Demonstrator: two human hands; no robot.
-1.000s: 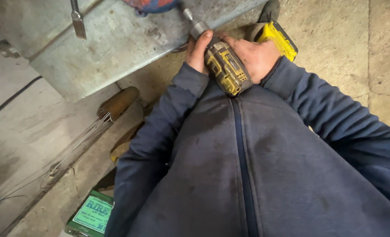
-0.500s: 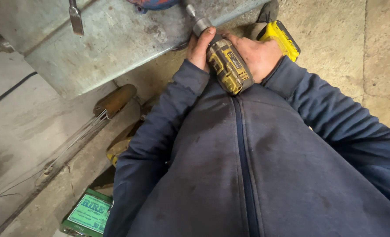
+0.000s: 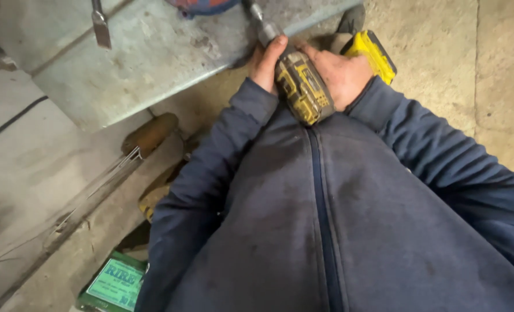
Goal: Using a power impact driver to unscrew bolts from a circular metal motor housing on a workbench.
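Since a second ago our view has drifted slightly right. Our left hand [image 3: 266, 63] and right hand [image 3: 340, 75] clasp the scuffed yellow-black drill [image 3: 303, 86] — far centre, chuck against the dull galvanised sheet [image 3: 153, 58] — above rough concrete floor [image 3: 442, 69].

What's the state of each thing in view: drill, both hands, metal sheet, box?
Drill: gripped in both hands, nose pointing at the metal sheet.
Left hand: wrapped on the drill's front, thumb along the chuck.
Right hand: closed around the drill's handle.
Metal sheet: lying tilted, grey, scuffed.
Green box: on the floor, closed as far as visible.
Wooden handle: lying on the floor, untouched.
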